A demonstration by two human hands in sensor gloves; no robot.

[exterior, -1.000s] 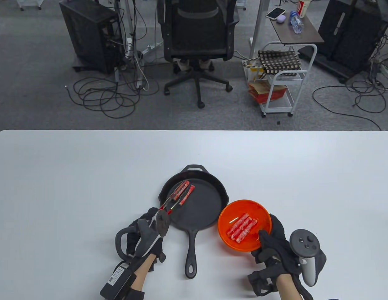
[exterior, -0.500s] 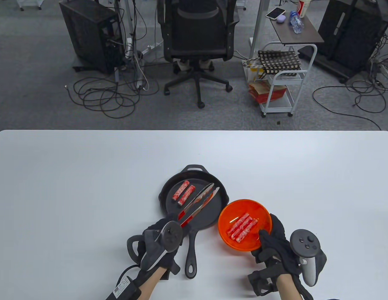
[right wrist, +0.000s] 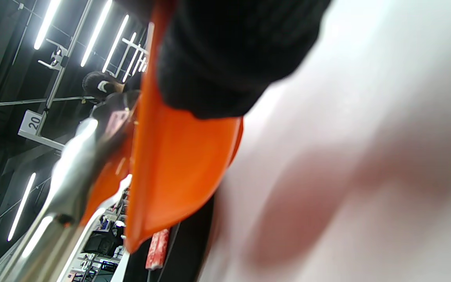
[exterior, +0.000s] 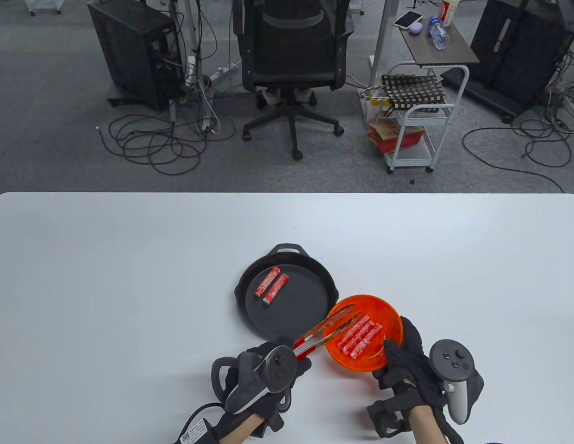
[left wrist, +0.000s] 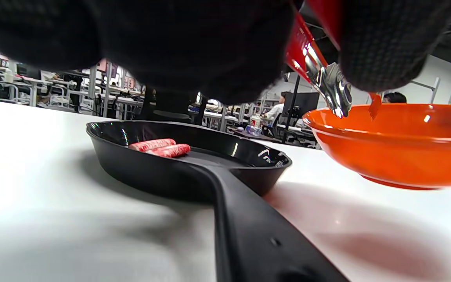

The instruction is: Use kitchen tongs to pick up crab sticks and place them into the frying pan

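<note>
Two crab sticks lie side by side in the black frying pan, at its far left; they show too in the left wrist view. Three more crab sticks lie in the orange bowl. My left hand grips the red handles of the kitchen tongs, whose jaws stand apart over the bowl's left side, empty. My right hand holds the bowl by its near right rim.
The pan's handle runs toward me, under my left hand. Beyond the white table stand an office chair, a white trolley and loose floor cables.
My left hand swung the tongs right, from the pan's left side to the orange bowl. One crab stick was left beside the other in the pan. The right hand stayed.
</note>
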